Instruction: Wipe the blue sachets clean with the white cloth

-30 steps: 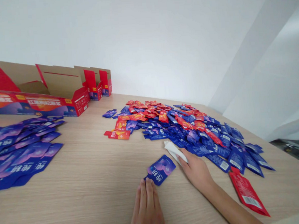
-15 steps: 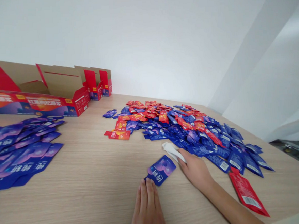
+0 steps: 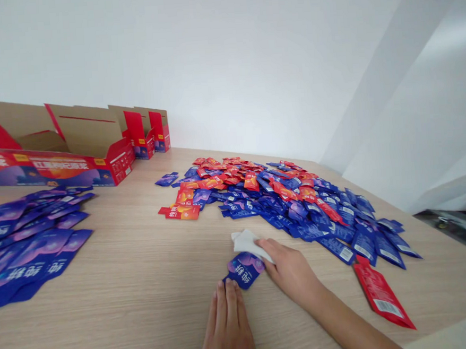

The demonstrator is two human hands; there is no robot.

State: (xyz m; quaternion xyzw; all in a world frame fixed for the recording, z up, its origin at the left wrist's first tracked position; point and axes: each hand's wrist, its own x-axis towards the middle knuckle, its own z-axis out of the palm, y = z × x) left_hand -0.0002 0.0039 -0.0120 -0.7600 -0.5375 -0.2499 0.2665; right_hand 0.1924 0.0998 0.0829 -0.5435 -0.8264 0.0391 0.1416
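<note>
The blue sachet (image 3: 245, 269) lies flat on the table (image 3: 126, 304) between your hands, its long axis running from lower left to upper right, its narrow spout end pointing down-left at your left grip (image 3: 227, 329). That grip is open, fingertips flat just at the spout. Your right grip (image 3: 291, 271), clenched on a crumpled white cloth (image 3: 246, 243), touches the sachet's wide end.

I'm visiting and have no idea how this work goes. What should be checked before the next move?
1. Blue sachet lies flat on the wooden table: ok.
2. Left hand is at the sachet's lower edge, but firm contact: cannot tell.
3. White cloth sits under the right hand fingers: ok.
4. Cloth stays apart from the sachet pile: ok.
5. Sachet's surface is free of marks: cannot tell, too small to see.
</note>
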